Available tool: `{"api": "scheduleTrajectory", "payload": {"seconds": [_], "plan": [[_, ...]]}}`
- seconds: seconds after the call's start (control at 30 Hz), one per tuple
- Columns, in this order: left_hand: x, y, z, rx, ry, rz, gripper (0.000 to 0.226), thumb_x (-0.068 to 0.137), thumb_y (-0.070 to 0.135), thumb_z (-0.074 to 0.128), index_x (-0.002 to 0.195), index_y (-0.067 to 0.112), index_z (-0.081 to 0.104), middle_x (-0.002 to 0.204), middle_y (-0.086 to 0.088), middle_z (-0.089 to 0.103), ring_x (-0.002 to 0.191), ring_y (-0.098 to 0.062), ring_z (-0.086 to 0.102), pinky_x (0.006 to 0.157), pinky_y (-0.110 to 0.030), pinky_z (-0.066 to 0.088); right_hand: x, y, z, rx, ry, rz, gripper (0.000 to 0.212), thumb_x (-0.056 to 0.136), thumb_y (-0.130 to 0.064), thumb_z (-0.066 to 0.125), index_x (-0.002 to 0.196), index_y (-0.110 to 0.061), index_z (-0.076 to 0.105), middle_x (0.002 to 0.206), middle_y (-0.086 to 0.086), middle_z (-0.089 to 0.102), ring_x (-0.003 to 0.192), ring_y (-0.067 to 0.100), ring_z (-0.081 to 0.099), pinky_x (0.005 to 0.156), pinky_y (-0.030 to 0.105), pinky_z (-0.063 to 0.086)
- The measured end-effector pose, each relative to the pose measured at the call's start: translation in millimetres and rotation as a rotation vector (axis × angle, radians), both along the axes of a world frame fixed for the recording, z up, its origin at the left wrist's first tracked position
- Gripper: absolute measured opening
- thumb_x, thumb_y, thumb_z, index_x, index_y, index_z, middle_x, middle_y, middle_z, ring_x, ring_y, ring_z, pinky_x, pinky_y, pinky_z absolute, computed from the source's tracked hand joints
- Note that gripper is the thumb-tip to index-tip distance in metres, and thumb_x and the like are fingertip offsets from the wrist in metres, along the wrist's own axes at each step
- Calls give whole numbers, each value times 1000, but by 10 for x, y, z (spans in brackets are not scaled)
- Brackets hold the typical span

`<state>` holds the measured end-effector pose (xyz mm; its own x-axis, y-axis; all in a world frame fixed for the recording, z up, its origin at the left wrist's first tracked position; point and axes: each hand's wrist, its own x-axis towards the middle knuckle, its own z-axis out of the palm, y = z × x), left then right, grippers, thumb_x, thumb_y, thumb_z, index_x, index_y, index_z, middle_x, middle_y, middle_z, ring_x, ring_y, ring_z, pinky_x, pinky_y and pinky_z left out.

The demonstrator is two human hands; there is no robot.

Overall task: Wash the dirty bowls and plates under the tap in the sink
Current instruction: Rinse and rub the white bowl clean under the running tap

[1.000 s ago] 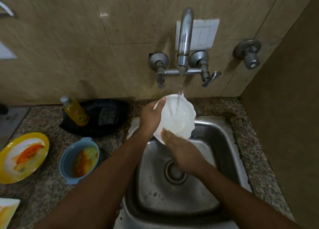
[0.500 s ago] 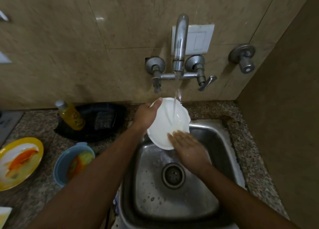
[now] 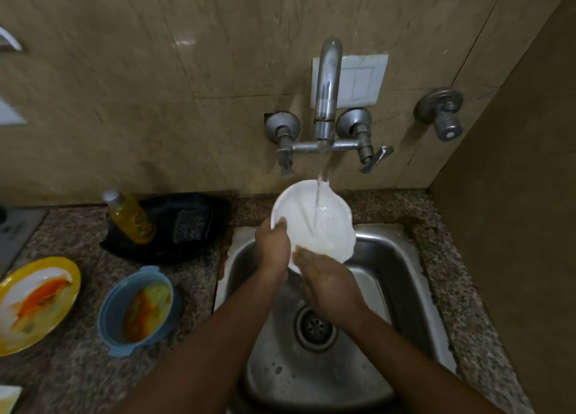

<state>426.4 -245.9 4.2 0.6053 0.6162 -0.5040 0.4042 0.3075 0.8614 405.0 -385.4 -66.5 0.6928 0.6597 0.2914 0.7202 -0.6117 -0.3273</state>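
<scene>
At centre frame, above the sink (image 3: pixel 402 257), the white bowl (image 3: pixel 324 226) sat tilted under the tap (image 3: pixel 325 95) stream. The left hand (image 3: pixel 272 248) gripped its left rim; the right hand (image 3: pixel 330 281) lay flat-fingered against its lower edge, apparently rubbing. At lower left stood a soiled blue bowl (image 3: pixel 137 310) and yellow plate (image 3: pixel 34 301).

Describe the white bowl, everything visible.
White bowl: plain, glossy, looks like plastic or ceramic, rim slightly wavy. Held tilted over the sink, inside facing the camera, under the tap; water runs into it. Left hand grips its left rim; right hand lies flat against its lower edge. Inside looks clean.
</scene>
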Motion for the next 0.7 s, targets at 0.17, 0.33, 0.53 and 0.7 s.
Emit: {"api": "scheduleTrajectory", "payload": {"seconds": [0.17, 0.33, 0.53, 0.7], "plan": [[117, 61, 52, 199, -19, -142, 27, 96, 22, 57, 120, 14, 65, 110, -9, 68, 99, -28, 63, 90, -42, 53, 64, -112, 128, -160, 137, -62, 87, 90, -53, 47, 157, -9, 13, 164, 10, 11, 151, 24, 11, 123, 39, 8], [88, 86, -15, 273, -30, -162, 23, 96, 20, 59, 116, 13, 67, 105, -6, 69, 91, -23, 62, 79, -33, 49, 104, -188, 119, -176, 190, -9, 79, 97, -58, 34, 158, -16, 8, 164, 1, -1, 152, 17, 4, 124, 40, 12], [72, 167, 5, 350, -49, -168, 21, 95, 17, 60, 112, 10, 70, 101, -7, 71, 89, -22, 63, 78, -30, 47, -110, -103, 151, -153, 323, 34, 74, 98, -53, 34, 158, -24, 2, 164, -8, -2, 151, 13, 8, 124, 36, 12], [75, 165, -3, 342, -16, -160, 25, 95, 21, 59, 115, 10, 70, 104, -5, 71, 92, -23, 64, 82, -35, 53, -11, -19, 148, -210, 300, -63, 75, 98, -57, 19, 158, -14, 3, 165, 4, -3, 152, 18, 0, 122, 33, -3]]}}
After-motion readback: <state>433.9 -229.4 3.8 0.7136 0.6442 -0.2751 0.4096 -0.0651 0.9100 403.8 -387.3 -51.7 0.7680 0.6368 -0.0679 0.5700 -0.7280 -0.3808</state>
